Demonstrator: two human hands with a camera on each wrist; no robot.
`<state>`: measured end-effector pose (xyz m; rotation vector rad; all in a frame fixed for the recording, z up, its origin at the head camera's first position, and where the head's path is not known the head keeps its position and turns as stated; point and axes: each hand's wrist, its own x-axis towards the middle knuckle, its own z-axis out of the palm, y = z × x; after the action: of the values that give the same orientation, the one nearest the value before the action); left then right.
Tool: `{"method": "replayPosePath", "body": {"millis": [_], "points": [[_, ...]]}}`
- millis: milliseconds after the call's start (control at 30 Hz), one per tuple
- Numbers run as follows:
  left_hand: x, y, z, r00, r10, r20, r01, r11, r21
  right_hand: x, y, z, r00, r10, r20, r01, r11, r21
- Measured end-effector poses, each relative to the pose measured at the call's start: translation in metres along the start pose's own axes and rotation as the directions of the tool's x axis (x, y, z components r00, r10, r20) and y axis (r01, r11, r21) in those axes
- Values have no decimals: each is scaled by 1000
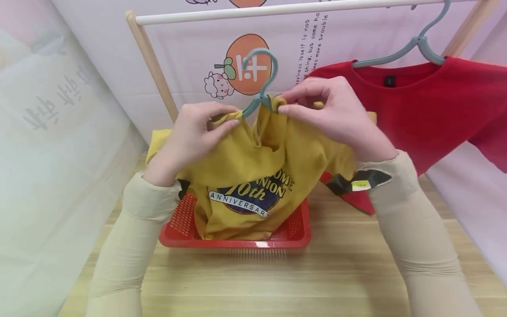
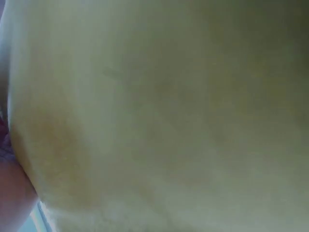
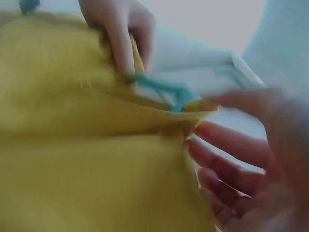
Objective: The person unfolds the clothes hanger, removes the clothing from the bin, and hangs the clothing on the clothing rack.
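A yellow T-shirt with "10th ANNIVERSARY" printing hangs bunched about a teal hanger, whose hook rises free of the neckline. My left hand pinches the left side of the collar over the hanger's arm. On the other side of the neckline, my right hand pinches the collar between thumb and fingers, close to the hanger's neck. Blurred yellow cloth fills most of the left wrist view. The right wrist view has both hands at the collar, with part of the hanger showing between them.
Below the shirt, a red plastic basket stands on the wooden table. A rack with a white rail and wooden posts rises behind. From it, at right, a red shirt hangs on another teal hanger.
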<state>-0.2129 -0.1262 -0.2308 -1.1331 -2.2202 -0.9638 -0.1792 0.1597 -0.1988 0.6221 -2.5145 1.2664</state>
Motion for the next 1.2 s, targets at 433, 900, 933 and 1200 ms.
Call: {"method": "replayPosePath", "body": {"millis": [433, 900, 933, 1200], "points": [[-1, 1, -36, 979, -183, -89, 187, 982, 35, -13, 17, -46, 998, 64, -24, -68, 981, -181], [-38, -40, -77, 890, -452, 53, 455, 888, -62, -24, 34, -87, 978, 99, -184, -114, 991, -71], [-41, -44, -77, 893, -450, 34, 451, 888, -87, -24, 35, -89, 976, 103, -193, -115, 992, -53], [-25, -46, -85, 805, -435, -404, 231, 857, -461, -27, 37, -93, 979, 154, -137, -150, 988, 39]]}}
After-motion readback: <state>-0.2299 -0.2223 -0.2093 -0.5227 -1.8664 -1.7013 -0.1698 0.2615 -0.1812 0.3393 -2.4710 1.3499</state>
